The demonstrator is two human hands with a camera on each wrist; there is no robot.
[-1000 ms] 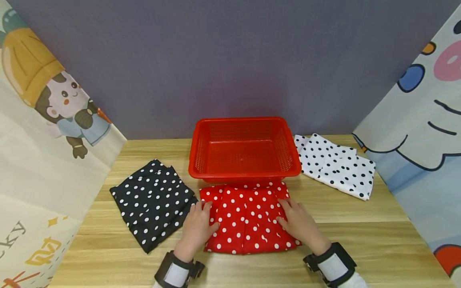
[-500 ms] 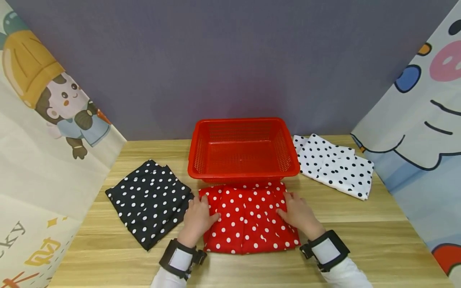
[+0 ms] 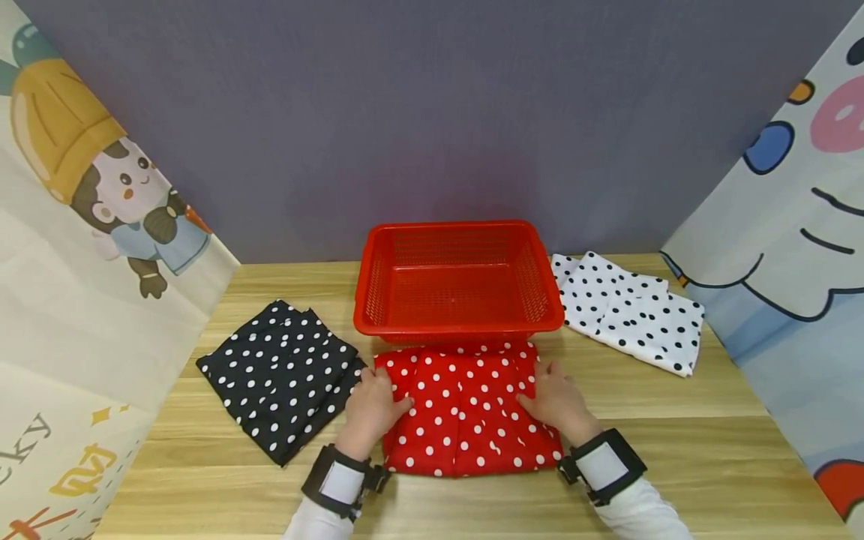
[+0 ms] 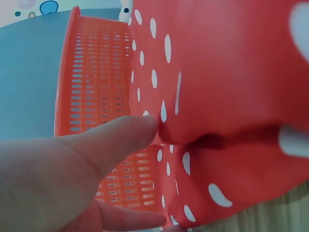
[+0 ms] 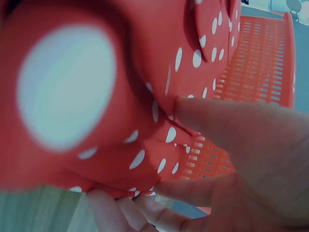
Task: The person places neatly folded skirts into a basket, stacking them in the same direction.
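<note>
Soft, even light fills the head view, leaving the wooden surface [image 3: 709, 450] bright with only faint shadows. The grey wall [image 3: 432, 97] looks dimmer and takes a faint reddish tint behind the red basket [image 3: 452, 292]. Both wrist views are hazier and bluish; there the nearest red polka-dot cloth [image 5: 72, 164] blurs out of focus.

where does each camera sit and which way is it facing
Head: on the head, facing forward and down at the red basket and red dotted cloth; left hand, right hand and sleeves show.
Left wrist: on that wrist, facing the cloth; left fingers show.
Right wrist: on that wrist, facing the cloth; right fingers show.
Shared: both wrist views include cloth and basket.
</note>
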